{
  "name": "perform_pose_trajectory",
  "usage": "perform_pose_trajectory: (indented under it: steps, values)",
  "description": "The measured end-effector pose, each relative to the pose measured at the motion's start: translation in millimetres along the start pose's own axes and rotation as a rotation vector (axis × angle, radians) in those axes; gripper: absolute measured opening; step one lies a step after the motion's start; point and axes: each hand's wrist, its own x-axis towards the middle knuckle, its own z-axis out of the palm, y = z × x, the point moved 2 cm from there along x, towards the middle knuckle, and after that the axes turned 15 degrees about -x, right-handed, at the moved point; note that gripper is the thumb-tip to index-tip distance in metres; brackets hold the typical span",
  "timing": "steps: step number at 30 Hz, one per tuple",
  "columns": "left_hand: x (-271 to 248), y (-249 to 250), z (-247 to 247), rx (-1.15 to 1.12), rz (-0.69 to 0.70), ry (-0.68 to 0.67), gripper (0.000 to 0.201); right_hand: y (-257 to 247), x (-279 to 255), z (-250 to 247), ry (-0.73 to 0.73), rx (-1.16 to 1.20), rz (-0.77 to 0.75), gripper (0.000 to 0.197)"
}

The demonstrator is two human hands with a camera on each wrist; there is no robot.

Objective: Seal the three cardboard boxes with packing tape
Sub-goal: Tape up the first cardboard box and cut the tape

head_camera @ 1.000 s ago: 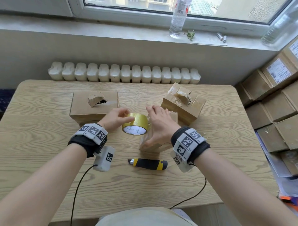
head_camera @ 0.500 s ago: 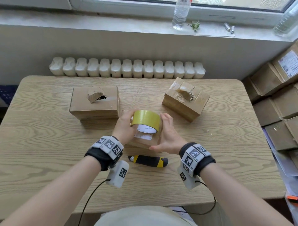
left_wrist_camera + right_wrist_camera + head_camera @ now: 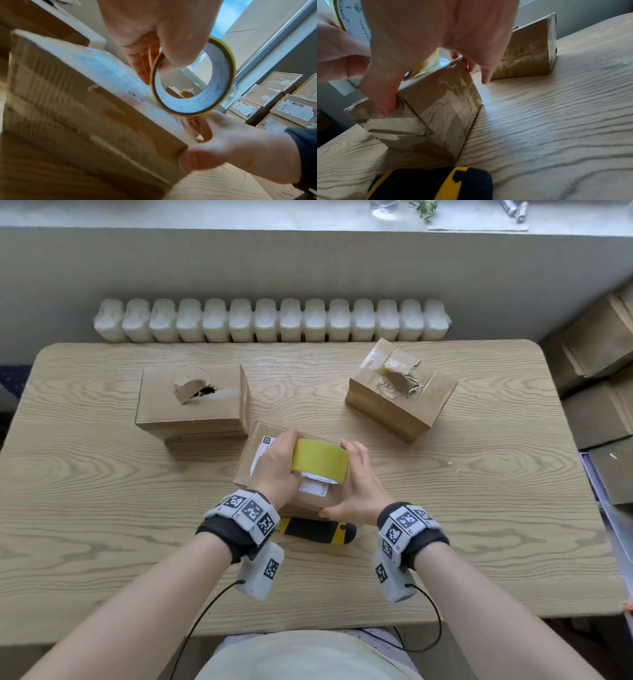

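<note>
Three brown cardboard boxes stand on the wooden table. The left box has a torn hole in its top. The right box has crumpled old tape on top. My left hand holds the yellow tape roll just above the middle box, which carries a white label. In the left wrist view the thumb hooks through the tape roll. My right hand grips the middle box's right end, thumb on the near corner, fingers over the far edge of the middle box.
A black and yellow utility knife lies just in front of the middle box. More cardboard boxes are stacked off the table's right side. A white radiator runs behind the table's far edge.
My left hand lifted the tape roll off the table and now holds it over the middle box. My right hand shifted from the box's top to gripping its right end.
</note>
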Motion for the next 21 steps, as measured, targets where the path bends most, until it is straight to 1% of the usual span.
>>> perform_pose_trajectory:
  steps: [4,5,7,8,9,12,13,17,19,21]
  values:
    - [8.4,-7.4,-43.1,0.082,-0.071,0.105,0.044,8.0,0.8,-11.3,-0.035,-0.022,-0.018,0.129]
    - [9.2,-7.2,-55.6,0.103,-0.05,0.122,0.043,9.3,1.4,-14.8,-0.047,-0.037,-0.021,0.129]
    - [8.1,-5.5,-70.7,0.187,0.038,0.106,0.044,10.4,3.9,-19.0,-0.069,-0.068,-0.023,0.13]
    - [6.5,-6.6,-72.4,0.218,0.065,0.086,0.045,10.0,5.2,-19.7,-0.076,-0.078,-0.022,0.131]
    - [4.7,-9.2,-72.1,0.228,0.059,0.077,0.047,9.5,6.0,-19.7,-0.079,-0.086,-0.021,0.131]
    - [2.9,-16.4,-72.6,0.182,-0.041,0.114,0.046,9.8,7.0,-19.4,-0.08,-0.104,-0.024,0.132]
    - [2.6,-16.3,-73.1,0.188,-0.057,0.109,0.046,10.2,7.1,-20.0,-0.083,-0.107,-0.026,0.132]
    - [2.3,-11.5,-70.9,0.349,-0.025,0.023,0.046,10.4,10.2,-22.1,-0.092,-0.125,-0.04,0.132]
    - [4.0,-12.9,-72.7,0.417,-0.006,0.028,0.042,11.8,10.7,-22.9,-0.088,-0.138,-0.039,0.132]
    - [6.3,-18.8,-80.6,0.474,0.0,0.065,0.038,14.4,10.6,-24.9,-0.086,-0.14,-0.031,0.132]
